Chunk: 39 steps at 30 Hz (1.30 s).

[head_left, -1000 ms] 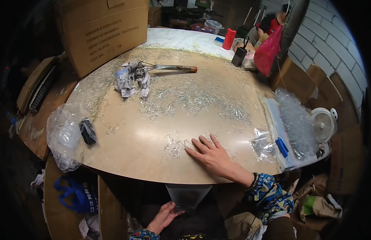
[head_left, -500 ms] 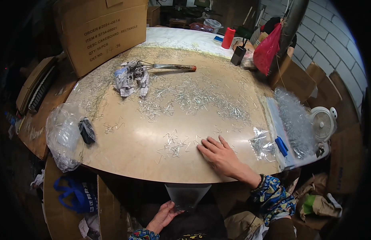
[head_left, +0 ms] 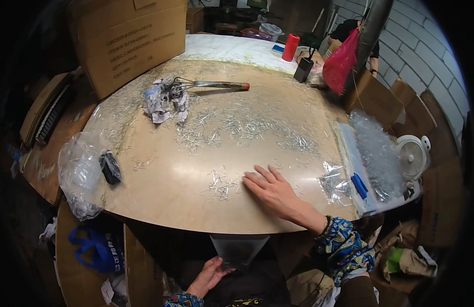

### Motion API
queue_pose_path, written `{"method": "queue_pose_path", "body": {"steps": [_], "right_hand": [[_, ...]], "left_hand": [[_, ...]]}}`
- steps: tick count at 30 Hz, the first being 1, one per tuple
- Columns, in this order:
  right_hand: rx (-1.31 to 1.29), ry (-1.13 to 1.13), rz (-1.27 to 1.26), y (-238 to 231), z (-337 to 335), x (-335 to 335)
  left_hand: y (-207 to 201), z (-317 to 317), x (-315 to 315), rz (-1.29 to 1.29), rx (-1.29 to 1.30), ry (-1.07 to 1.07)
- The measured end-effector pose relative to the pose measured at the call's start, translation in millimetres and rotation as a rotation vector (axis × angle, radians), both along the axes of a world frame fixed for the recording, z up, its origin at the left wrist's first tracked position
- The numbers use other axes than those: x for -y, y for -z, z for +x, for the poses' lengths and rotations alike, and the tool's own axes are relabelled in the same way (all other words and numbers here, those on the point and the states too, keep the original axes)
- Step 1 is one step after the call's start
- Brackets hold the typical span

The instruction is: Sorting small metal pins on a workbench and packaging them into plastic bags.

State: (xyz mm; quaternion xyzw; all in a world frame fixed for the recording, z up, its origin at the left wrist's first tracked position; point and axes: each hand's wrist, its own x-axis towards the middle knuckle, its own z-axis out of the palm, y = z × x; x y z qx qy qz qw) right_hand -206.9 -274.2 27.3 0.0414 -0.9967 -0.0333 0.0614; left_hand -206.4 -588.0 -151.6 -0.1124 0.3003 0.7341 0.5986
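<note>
- while my right hand lies flat on the round tabletop, palm down and fingers spread wide, it holds nothing; its fingertips point at a small cluster of thin metal pins just to its left.
- my left hand is down below the table's near edge, pinching the lower corner of a clear plastic bag that hangs open right under the rim, nearly below the flat hand.
- as i judge it, the gathering is at an early stage: only that small cluster sits near the edge, and i can't tell whether anything is in the bag yet (it's see-through and looks empty, but the light is poor).
- most of the work seems left: a broad scatter of pins covers the middle and far half of the table, well apart from my hand.
- just right of my hand lies a crumpled clear packet, with a long zip bag with a blue slider and bubble wrap beyond it at the table's right side.
- on the far left part of the table a wire whisk-like tool with a reddish handle lies beside crumpled paper.
- at the left rim a loose plastic bag holding a dark object drapes over the edge.
- a big cardboard box stands at the back left, and a red cup at the back.
</note>
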Motion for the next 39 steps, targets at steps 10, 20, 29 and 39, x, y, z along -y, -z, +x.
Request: {"method": "queue_pose_path", "body": {"steps": [10,20,29,39], "right_hand": [[0.061,-0.063,0.082,2,11,6],[0.047,0.089,0.098,6,28,11],[0.054,0.103,0.033,0,29,17],[0.034,0.05,0.012,3,29,24]], "left_hand": [[-1,0,-1,-0.01,-0.004,0.002],[-6,-1,-2,0.024,0.035,-0.005],[-5,-1,-2,0.023,0.028,-0.004],[-9,-1,-2,0.018,0.031,-0.011]]}}
